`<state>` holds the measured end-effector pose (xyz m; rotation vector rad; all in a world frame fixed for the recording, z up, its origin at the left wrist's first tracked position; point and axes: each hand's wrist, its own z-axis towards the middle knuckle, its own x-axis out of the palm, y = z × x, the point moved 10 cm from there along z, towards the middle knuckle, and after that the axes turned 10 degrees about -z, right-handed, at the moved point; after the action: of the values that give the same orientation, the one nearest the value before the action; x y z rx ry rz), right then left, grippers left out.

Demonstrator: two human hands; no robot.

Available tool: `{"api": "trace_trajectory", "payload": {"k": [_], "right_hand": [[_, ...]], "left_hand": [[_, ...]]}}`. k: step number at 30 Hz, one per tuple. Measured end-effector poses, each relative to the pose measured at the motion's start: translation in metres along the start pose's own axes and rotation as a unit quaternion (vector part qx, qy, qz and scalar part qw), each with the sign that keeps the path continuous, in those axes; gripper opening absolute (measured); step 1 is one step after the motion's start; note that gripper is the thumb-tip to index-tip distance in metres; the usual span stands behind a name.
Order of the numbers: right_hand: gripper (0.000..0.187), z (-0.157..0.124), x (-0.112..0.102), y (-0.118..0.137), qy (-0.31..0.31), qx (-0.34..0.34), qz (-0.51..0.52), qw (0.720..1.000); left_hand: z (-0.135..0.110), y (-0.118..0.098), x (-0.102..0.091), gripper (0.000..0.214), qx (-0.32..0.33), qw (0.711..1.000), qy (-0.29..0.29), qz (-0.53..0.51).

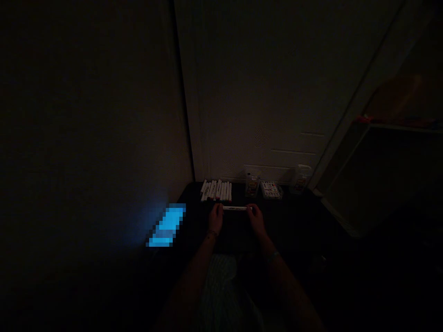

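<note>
A white marker (235, 208) with dark lettering lies level between my two hands. My left hand (216, 219) is closed on its left end, and my right hand (256, 219) pinches the right end. Just beyond my left hand, a row of several white markers (216, 190) rests side by side on the dark table (235, 235). Past my right hand stands an upright clear case (252, 184) with a printed label. Beside that case sits a clear box of markers (271, 189). The dim light hides the finer details of my fingers.
Another clear case (300, 179) stands at the back right of the table, near the wall (242, 115). A blurred, glowing blue screen (168, 226) is at the table's left side. On the right is a shelf unit (367, 133) in shadow.
</note>
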<state>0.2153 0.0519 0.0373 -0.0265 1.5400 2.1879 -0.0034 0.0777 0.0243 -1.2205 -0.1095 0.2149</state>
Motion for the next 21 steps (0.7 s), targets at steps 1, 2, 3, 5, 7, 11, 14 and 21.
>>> {"api": "trace_trajectory", "payload": {"k": [1, 2, 3, 5, 7, 11, 14, 21], "right_hand": [[0.029, 0.0002, 0.0002, -0.0003, -0.001, -0.001, -0.002, 1.000], [0.029, 0.0004, 0.0005, -0.0008, -0.002, -0.002, -0.005, 1.000], [0.029, 0.0005, 0.0009, -0.0015, -0.002, -0.001, -0.007, 1.000], [0.030, 0.0008, 0.0017, -0.0023, -0.001, -0.002, -0.010, 1.000], [0.031, 0.0009, 0.0022, -0.0026, 0.001, -0.002, -0.010, 1.000], [0.031, 0.0010, 0.0011, -0.0034, -0.001, 0.005, -0.009, 1.000], [0.031, 0.0007, 0.0008, -0.0020, 0.002, 0.002, -0.005, 1.000], [0.031, 0.0008, -0.0006, -0.0021, -0.005, 0.011, -0.004, 1.000]], "left_hand": [[0.0001, 0.0001, -0.0001, 0.033, 0.000, 1.000, -0.001, -0.001], [0.0001, 0.0000, -0.0002, 0.033, 0.001, 1.000, -0.001, -0.001], [0.0001, -0.0003, -0.0001, 0.033, 0.001, 1.000, 0.000, 0.000], [-0.0002, -0.0016, 0.0003, 0.033, 0.004, 1.000, 0.004, 0.000], [-0.0005, -0.0028, -0.0001, 0.033, 0.005, 1.000, 0.003, 0.003], [-0.0006, -0.0035, -0.0007, 0.032, 0.005, 1.000, 0.001, 0.013], [-0.0009, -0.0028, 0.0001, 0.032, -0.001, 1.000, 0.004, 0.011], [-0.0014, -0.0037, -0.0014, 0.033, -0.003, 1.000, -0.005, -0.001]]}}
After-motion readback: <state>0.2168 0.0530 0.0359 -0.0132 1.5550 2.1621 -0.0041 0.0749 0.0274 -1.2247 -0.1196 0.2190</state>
